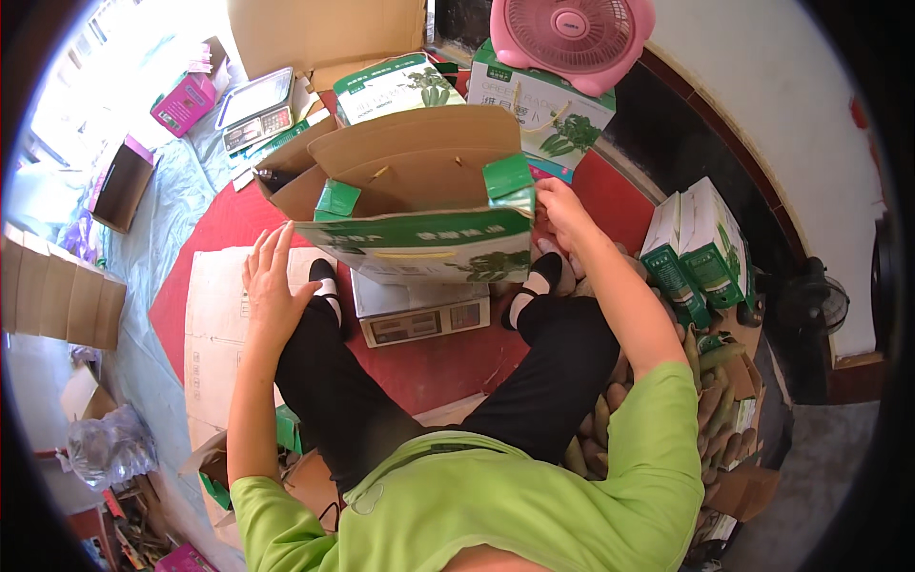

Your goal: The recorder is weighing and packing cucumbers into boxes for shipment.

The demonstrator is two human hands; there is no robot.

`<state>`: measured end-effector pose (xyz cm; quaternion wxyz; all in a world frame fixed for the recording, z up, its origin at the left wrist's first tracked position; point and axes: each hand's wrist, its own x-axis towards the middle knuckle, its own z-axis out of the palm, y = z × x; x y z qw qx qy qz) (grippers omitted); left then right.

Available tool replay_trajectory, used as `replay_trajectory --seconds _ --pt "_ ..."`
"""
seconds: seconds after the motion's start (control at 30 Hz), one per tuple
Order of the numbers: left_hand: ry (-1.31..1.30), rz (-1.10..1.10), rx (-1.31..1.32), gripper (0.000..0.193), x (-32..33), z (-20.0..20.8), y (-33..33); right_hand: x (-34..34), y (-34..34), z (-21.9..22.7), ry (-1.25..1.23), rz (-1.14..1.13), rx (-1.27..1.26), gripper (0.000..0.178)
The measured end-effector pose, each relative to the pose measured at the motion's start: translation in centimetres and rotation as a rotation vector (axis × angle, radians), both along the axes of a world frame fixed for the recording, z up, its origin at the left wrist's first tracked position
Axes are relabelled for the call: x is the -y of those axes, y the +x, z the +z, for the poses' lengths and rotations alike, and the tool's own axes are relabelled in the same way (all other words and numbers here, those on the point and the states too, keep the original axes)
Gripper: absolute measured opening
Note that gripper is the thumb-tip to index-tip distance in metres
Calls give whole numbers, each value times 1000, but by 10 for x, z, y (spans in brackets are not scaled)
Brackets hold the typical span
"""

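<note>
An open green-and-white cardboard gift box (429, 250) stands between my feet on a pale electronic scale (419, 324). Its brown lid flap (419, 138) is raised at the back, and small green side tabs stick up at both ends. My right hand (564, 214) is closed at the box's right end, fingertips partly hidden by the cardboard. At the left end, my left hand (274, 281) has its fingers stretched out along the near corner; whether it presses on the cardboard is hard to tell. The inside bottom of the box is hidden.
Long radishes (600, 419) are heaped by my right leg. Two closed gift boxes (701, 243) stand right. A pink fan (572, 33) rests on another gift box (538, 110) at the back. Flat cardboard (214, 334) lies left, with a second scale (257, 119) beyond.
</note>
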<state>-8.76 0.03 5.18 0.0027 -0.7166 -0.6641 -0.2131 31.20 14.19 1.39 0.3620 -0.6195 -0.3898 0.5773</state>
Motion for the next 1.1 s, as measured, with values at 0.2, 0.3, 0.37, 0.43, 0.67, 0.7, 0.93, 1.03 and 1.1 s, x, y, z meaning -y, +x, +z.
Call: replay_trajectory --seconds 0.2,0.3,0.37,0.43,0.67,0.7,0.93,1.03,1.1 --pt "-30 -75 -25 86 -11 1 24 1 41 1 -72 107 127 26" --pt "-119 -116 -38 82 -16 -4 35 10 52 -7 -100 120 186 31" --pt "-73 -189 -43 69 -18 -12 40 12 58 -18 -125 184 198 39" --pt "-165 -192 0 60 -20 -10 51 19 61 -18 -161 191 165 40" --pt "-180 -197 21 18 -13 -16 48 23 49 -36 -54 429 20 50" --pt "-144 -197 -2 17 -10 -15 42 20 45 -35 -51 465 15 51" --pt "-237 -176 3 13 -4 -6 41 24 59 -37 -10 308 -91 45" --pt "-195 -195 80 13 -6 -9 40 49 78 -43 57 90 -31 39" --pt "-226 -179 113 12 -4 -6 42 73 90 -59 47 -50 5 36"
